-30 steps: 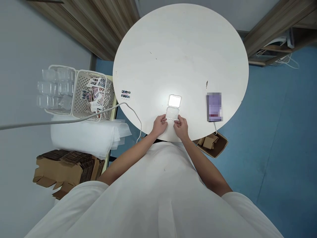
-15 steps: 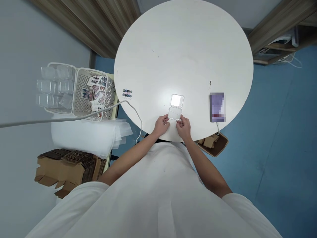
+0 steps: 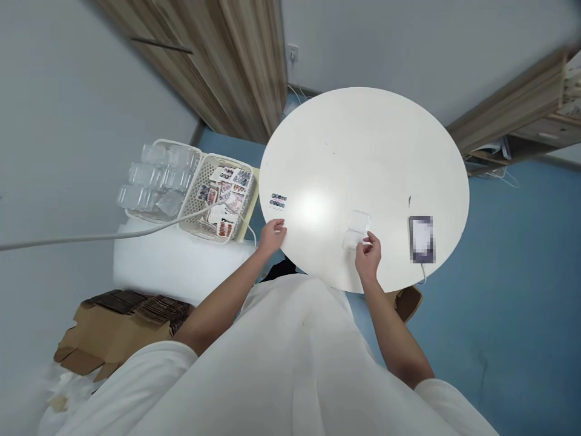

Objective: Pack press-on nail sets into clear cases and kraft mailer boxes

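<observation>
An unfolded clear plastic case [image 3: 359,221] lies on the white round table [image 3: 363,145], its two halves spread. My right hand [image 3: 368,259] is at the case's near right edge, thumb and fingers closed about it. To the left, over the table's rim, my left hand [image 3: 272,237] has its thumb and fingers apart with nothing between them. Just beyond that hand lies a small card of press-on nails [image 3: 278,201], dark and coloured, in two rows.
A phone-like device [image 3: 422,240] with a cable lies at the right. Left of the table stand a basket of nail cards [image 3: 247,206] and a basket of clear cases [image 3: 193,166]. A white cable [image 3: 149,231] crosses them. Flattened cardboard boxes [image 3: 122,327] are at lower left.
My left hand has let go of the clear case and moved left towards the nail card. My right hand stays at the case. The view has shifted, showing more wall beyond the table.
</observation>
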Available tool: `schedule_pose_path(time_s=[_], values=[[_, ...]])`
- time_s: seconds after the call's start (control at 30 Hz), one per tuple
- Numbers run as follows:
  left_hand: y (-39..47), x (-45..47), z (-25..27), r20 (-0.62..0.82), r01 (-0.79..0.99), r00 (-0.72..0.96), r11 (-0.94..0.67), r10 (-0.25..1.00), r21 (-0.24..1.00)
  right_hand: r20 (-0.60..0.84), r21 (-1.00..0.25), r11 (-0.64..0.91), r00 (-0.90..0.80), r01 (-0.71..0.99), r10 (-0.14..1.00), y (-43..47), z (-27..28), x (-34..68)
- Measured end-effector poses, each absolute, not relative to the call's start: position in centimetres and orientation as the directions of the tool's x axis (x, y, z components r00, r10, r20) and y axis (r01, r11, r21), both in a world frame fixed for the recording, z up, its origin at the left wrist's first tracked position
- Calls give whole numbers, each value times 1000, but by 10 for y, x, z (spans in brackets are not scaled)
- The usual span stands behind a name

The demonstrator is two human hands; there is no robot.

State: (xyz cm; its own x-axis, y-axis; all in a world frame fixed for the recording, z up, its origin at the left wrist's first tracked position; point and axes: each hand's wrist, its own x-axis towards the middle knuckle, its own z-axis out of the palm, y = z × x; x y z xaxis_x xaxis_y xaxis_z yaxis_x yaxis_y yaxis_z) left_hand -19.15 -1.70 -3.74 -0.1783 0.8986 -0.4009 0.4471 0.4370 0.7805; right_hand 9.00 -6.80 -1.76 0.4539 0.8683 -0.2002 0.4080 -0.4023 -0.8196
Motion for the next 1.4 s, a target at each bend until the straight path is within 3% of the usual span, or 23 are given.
schedule_pose_path(time_s=[0.2, 0.33, 0.63, 0.87, 1.13, 1.4], values=[[37, -239, -38, -335, 630, -96, 317, 937, 709, -256, -789, -190, -32, 584, 966, -6, -23, -4], [60, -245, -44, -335, 679, -17, 257, 942, 688, -287, -761, -112, -178, 639, 941, 32, -35, -54], [72, -245, -49, -366, 744, 91, 181, 926, 644, -337, -615, -170, -61, 770, 939, 63, -60, -88], [66, -243, -49, -323, 723, 86, 164, 943, 671, -291, -597, -167, -17, 785, 957, 58, -60, -96], [50, -230, -43, -257, 682, 201, 54, 945, 730, -307, -765, -172, -118, 621, 944, 37, -51, -67], [17, -163, -27, -152, 543, 457, -139, 876, 828, -256, -795, -178, -54, 581, 965, -29, -31, 16]])
